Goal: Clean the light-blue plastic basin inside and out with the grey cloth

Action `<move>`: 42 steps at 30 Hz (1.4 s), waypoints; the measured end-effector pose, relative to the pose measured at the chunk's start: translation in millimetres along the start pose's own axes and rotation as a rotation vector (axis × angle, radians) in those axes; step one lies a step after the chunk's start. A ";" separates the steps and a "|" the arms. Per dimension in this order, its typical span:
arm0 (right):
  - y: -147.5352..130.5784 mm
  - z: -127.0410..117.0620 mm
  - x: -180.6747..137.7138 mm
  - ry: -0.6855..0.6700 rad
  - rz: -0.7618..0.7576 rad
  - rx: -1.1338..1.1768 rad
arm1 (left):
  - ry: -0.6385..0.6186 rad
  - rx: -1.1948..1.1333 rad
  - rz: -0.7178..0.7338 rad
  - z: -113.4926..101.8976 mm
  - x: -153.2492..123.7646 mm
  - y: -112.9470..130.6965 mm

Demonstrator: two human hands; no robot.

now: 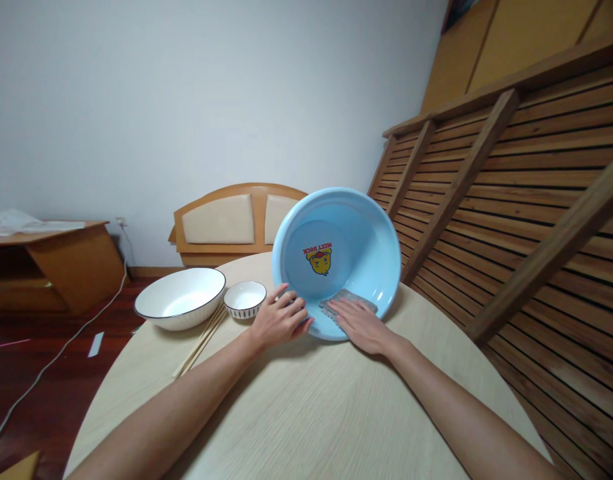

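A light blue plastic basin [381, 267] with a duck print stands tilted up on its edge on the table, its inside facing me. My left hand [281, 317] grips the basin's lower left rim, fingers curled over it. Flat against the lower inside wall lies a grey cloth [351, 298], and my right hand [361, 323] presses on it with the fingers stretched over it. Left of my left hand sits a small white bowl [245, 295] with a dark pattern. Beyond it are a large white bowl [181, 293] with a dark rim and several wooden chopsticks [201, 340].
Everything stands on a round pale wooden table [326, 413]. A slatted wooden frame [511, 200] leans close along the right. Behind the table is a padded headboard [221, 220]. On the left, a wooden cabinet [81, 267] stands by the wall, and a white cable [66, 350] runs over the floor.
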State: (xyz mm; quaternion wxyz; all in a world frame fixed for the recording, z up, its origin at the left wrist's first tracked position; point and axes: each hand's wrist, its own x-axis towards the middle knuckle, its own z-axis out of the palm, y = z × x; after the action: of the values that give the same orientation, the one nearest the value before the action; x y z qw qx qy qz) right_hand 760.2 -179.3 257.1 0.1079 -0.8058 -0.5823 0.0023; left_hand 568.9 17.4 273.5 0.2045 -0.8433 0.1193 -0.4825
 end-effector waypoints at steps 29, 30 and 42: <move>-3.2 18.4 64.9 -0.107 0.032 0.026 | -0.104 -0.055 0.181 12.9 -0.1 13.3; -6.0 19.7 65.7 -0.104 0.010 0.034 | -0.105 -0.059 0.179 12.9 0.5 13.1; 0.0 11.4 62.3 -0.144 -0.059 -0.013 | -0.104 -0.110 0.176 5.3 0.4 3.2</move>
State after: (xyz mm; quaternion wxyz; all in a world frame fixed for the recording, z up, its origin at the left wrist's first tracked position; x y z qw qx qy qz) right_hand 778.7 -118.9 253.6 0.0606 -0.7869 -0.6118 0.0531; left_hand 573.6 15.7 269.9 0.2054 -0.8635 0.2083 -0.4109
